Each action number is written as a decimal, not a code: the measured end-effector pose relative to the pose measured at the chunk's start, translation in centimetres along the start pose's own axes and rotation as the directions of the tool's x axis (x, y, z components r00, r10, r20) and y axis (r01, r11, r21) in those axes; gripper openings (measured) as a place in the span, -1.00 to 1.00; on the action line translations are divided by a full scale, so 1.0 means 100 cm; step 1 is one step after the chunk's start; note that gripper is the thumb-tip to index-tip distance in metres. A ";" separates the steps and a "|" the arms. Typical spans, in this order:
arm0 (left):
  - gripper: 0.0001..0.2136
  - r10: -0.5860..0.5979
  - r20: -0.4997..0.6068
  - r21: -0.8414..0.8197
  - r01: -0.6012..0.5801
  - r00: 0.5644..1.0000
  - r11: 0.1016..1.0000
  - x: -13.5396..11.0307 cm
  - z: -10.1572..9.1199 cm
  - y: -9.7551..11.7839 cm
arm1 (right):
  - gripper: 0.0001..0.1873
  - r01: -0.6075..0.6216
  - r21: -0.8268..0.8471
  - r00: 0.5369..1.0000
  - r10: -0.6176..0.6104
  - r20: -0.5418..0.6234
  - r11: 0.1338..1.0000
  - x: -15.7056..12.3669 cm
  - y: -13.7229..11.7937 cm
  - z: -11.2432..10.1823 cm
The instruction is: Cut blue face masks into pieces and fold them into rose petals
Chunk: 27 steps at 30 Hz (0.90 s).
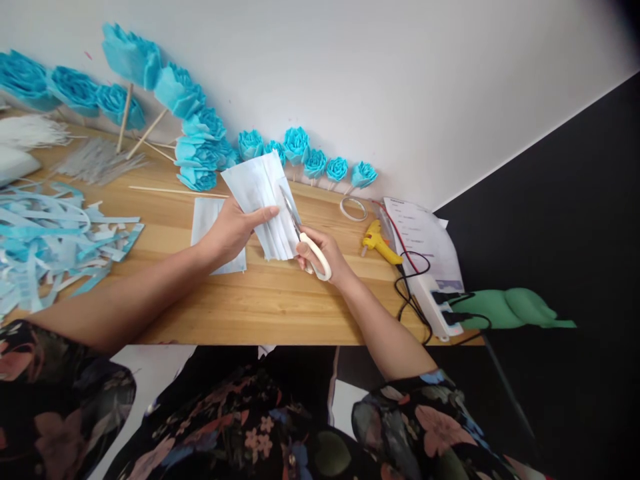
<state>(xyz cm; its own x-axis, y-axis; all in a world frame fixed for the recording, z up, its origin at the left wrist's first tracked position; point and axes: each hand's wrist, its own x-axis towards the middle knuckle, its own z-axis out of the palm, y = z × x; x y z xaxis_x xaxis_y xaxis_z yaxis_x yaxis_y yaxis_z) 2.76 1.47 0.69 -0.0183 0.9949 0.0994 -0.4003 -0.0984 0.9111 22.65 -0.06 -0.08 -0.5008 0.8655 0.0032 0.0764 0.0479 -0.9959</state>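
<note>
The left hand (233, 230) pinches a mask (257, 185); the right hand (327, 252) grips scissors (310, 243) against it; a power strip (429, 303) lies near the table's (300, 307) front right corner.

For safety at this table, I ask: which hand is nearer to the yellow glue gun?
Right. The right hand, holding the scissors, is to the left of the yellow glue gun. The left hand, gripping the pleated sheet, is farther left.

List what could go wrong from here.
The left hand holds the pleated sheet close to the scissors, so a slip might nick the thumb. Being pleated, the sheet could cut unevenly. The yellow glue gun lies on the wooden tabletop; if hot, it might drip there.
</note>
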 end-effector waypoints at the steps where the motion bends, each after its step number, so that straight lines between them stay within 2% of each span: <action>1: -0.53 0.003 0.001 0.004 -0.003 1.000 1.000 0.000 0.000 0.000 | -0.37 0.004 0.005 1.000 -0.004 0.002 1.000 0.000 0.000 0.000; 17: -0.53 0.022 0.053 0.029 -0.023 0.998 0.999 0.001 -0.004 -0.003 | -0.40 0.004 0.018 1.000 -0.004 -0.021 1.000 0.001 0.005 0.000; 27: -0.52 0.020 0.029 0.039 -0.021 0.999 0.999 0.000 -0.002 0.001 | -0.37 -0.020 -0.014 0.999 0.019 -0.047 1.000 0.001 0.001 0.002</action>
<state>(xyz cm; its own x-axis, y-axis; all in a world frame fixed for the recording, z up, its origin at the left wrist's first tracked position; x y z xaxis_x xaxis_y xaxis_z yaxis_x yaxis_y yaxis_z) 2.59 1.45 0.70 -0.0001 0.9916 0.1292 -0.3636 -0.1204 0.9237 22.50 -0.08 -0.23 -0.4583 0.8887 -0.0120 0.0985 0.0374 -0.9944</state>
